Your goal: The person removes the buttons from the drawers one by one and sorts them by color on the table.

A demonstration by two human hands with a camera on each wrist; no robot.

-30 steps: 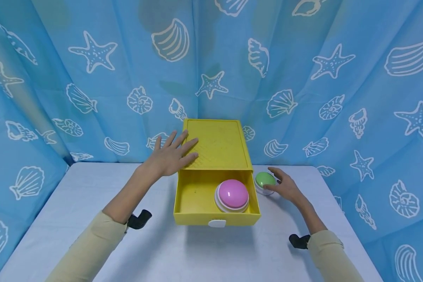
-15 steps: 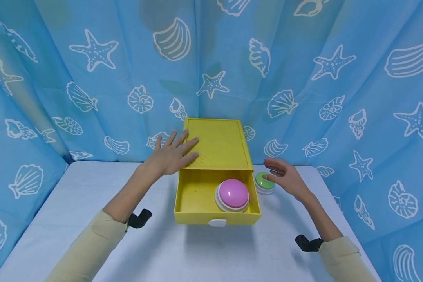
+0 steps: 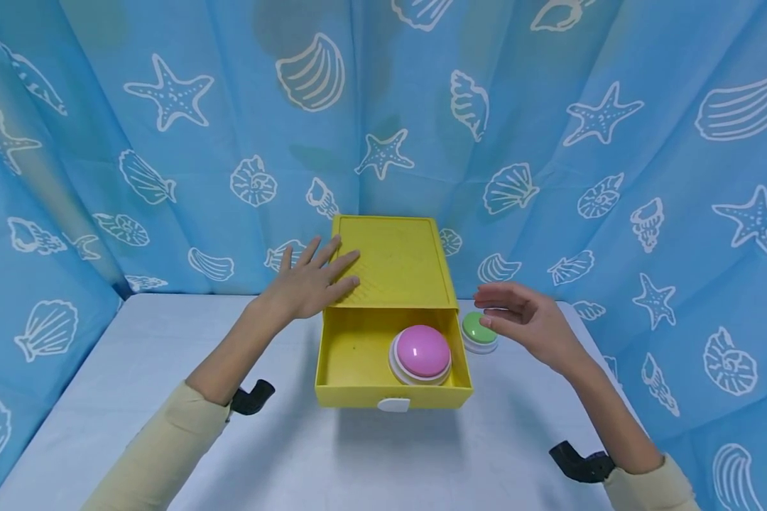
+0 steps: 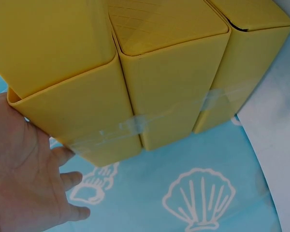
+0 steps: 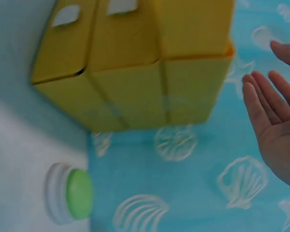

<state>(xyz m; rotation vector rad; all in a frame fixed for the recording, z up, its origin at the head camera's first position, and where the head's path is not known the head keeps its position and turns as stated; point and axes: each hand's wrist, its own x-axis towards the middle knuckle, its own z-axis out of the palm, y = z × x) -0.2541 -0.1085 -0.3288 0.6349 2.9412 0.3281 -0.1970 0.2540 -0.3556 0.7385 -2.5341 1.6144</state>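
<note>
A yellow drawer cabinet stands at the back of the table, its top drawer pulled out. Inside the drawer, toward the right, sits a pink dome button on a white base. My left hand rests with spread fingers on the cabinet's top left edge. To the right of the cabinet, a smaller green dome button with a white base stands on the table. My right hand hovers above it with loosely bent fingers, holding nothing; the right wrist view shows the green button well apart from the hand.
In the left wrist view the cabinet shows as three stacked drawer units with clear tape across the side. A white-covered table lies beneath. Behind it hangs a blue curtain with shells and starfish, close to the cabinet's back.
My right hand has left the green button, rising and drawing back to the right. The button stays beside the cabinet. My left hand has not moved.
</note>
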